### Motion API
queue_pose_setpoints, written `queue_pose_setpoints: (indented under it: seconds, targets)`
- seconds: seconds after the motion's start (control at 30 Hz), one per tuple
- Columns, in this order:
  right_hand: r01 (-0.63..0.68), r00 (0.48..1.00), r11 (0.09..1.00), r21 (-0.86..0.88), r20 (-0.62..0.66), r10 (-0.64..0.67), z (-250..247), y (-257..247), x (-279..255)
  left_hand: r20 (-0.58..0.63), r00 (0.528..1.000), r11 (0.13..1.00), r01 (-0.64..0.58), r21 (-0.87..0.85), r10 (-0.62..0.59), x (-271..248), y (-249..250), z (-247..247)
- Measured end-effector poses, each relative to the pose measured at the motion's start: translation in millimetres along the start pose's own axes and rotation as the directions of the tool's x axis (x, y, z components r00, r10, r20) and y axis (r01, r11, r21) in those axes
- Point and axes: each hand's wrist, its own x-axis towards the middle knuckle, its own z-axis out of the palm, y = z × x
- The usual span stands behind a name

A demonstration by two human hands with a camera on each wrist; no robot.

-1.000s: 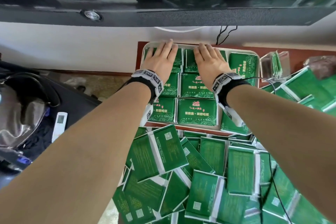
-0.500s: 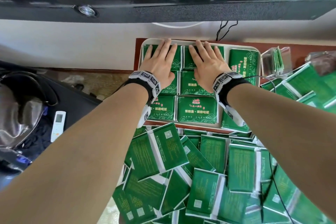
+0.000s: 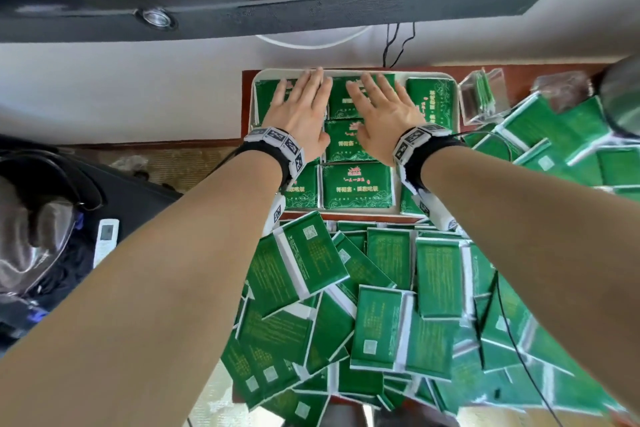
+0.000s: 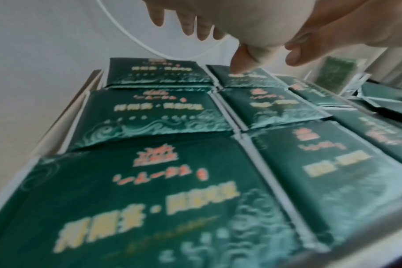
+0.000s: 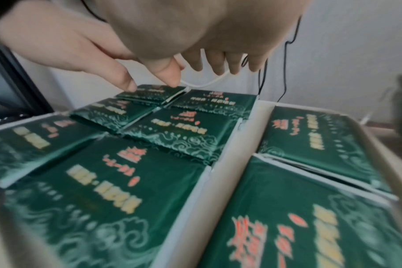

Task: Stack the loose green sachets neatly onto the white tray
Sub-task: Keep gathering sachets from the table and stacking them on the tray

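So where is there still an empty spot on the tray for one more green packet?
One bare patch shows: a narrow white strip of the tray between the middle sachet stacks and the right-hand stacks. Elsewhere it is covered, with the left hand and right hand over the far rows. The loose pile in front is crowded.

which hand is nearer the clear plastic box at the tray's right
Right. The right hand lies flat over the tray's middle column, one sachet column from the clear plastic box; the left hand is over the far left column.
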Motion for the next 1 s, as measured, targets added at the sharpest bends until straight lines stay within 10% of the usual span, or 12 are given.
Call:
queue_pose_setpoints:
  seconds: [0.37,1.0]
  targets:
    - [-0.214,0.958,0.961,0.173,-0.156,0.241,-63.7,67.6,-173.0,-0.112,0.982,0.989,-0.148,0.016,0.149,-60.9,175.3,-96.8]
    - [-0.637,0.706,0.739,0.220,-0.218,0.674,-25.1,318.1,-622.9,-0.263,0.876,0.915,-0.381,0.133,0.403,-172.5,566.9,-169.5]
